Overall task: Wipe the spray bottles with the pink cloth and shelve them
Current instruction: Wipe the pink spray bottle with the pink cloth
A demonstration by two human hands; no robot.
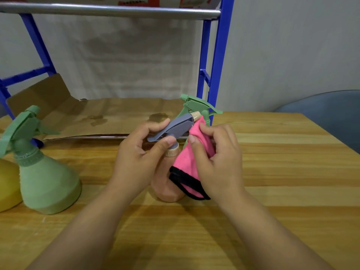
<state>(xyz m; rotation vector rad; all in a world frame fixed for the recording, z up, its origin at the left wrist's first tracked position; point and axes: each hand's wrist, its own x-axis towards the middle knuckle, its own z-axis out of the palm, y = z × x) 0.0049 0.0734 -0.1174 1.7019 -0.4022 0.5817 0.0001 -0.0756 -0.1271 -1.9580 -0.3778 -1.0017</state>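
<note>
A peach spray bottle (167, 190) with a grey trigger head (175, 127) stands on the wooden table (272, 172) in the middle. My left hand (140, 152) grips its grey head and neck. My right hand (216, 152) holds the pink cloth (187, 168) with black edging and presses it against the nozzle end of the head. A green spray bottle (44, 178) stands at the left. Behind my hands, another green spray bottle (196, 108) shows only its trigger head, near the shelf's right post.
A blue metal shelf frame (218, 65) stands at the back, its low shelf lined with brown cardboard (109, 115). A yellow object (7, 184) sits at the far left edge. A grey-blue chair back (327, 117) is at the right.
</note>
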